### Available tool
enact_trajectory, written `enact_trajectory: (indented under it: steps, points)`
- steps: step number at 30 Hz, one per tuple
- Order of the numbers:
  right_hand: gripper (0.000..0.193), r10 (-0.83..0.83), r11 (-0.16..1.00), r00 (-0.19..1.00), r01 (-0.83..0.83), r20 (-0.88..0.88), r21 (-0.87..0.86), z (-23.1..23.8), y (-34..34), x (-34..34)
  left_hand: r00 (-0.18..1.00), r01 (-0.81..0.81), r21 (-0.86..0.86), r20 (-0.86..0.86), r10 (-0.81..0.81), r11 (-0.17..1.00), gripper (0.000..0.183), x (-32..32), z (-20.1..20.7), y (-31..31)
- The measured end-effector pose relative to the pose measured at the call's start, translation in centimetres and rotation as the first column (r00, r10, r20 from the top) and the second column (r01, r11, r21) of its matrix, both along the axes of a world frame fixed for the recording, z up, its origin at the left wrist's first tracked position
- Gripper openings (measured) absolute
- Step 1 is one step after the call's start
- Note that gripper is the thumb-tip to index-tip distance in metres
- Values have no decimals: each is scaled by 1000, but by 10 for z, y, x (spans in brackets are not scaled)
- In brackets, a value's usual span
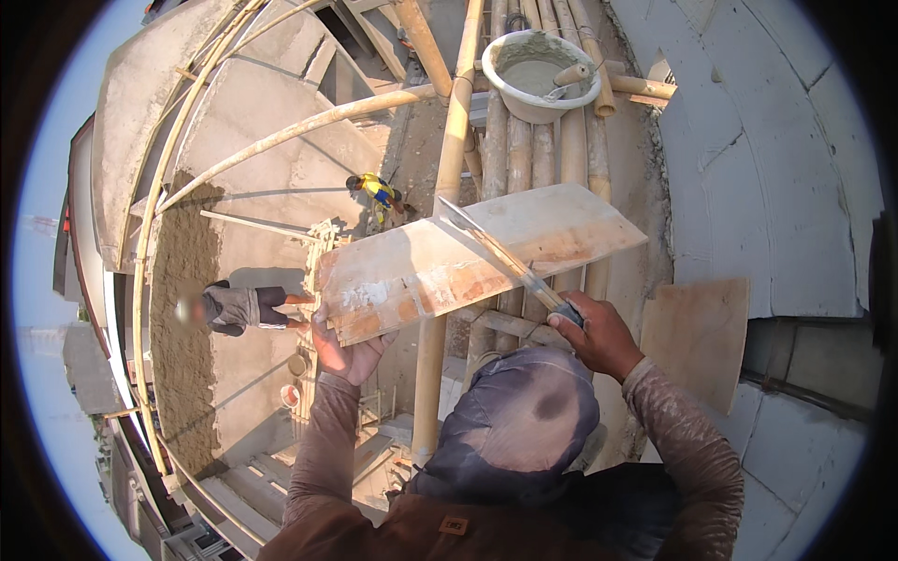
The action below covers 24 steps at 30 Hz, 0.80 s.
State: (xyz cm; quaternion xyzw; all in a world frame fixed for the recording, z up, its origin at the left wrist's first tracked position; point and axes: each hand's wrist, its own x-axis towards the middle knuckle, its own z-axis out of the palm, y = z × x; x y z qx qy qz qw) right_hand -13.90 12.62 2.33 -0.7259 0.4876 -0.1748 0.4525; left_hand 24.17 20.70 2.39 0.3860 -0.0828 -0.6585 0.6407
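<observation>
A wide, pale board [561, 220] with worn orange-brown patches and white smears lies tilted across the bamboo poles, in front of my raised knee [533, 411]. At its near left corner my left hand [351, 351] grips the edge, thumb up along the side and fingers partly hidden beneath. My right hand [599, 332] is closed around the dark blue-grey handle of a handsaw [500, 252]. The saw is seen nearly edge-on. Its long blade slants over the board, with the tip reaching the far edge; whether the teeth touch the board cannot be made out.
A white bucket [510, 98] of grey mortar, with a trowel in it, stands on the bamboo poles [544, 154]. Another board [697, 337] leans by the grey block wall [748, 187] at right. Far below at left are two people [238, 309] [379, 190] near a partly plastered wall [182, 374].
</observation>
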Motion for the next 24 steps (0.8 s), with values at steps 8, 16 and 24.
enact_trajectory:
  steps: [8, 16, 24]
  points:
    - [48, 13, 998, 1000, -12, 14, -60, 11, -7, 16, 984, -55, -131, -174, 32, 990, 69, -48, 7, -16]
    - [48, 11, 987, 994, -28, 106, 158, -26, 8, 24, 821, -28, 127, -563, 96, 991, 51, -14, -102, 8]
    - [42, -60, 998, 998, 60, -29, 24, -38, 10, 9, 734, 262, 51, -659, -165, 964, 58, -24, -133, 19]
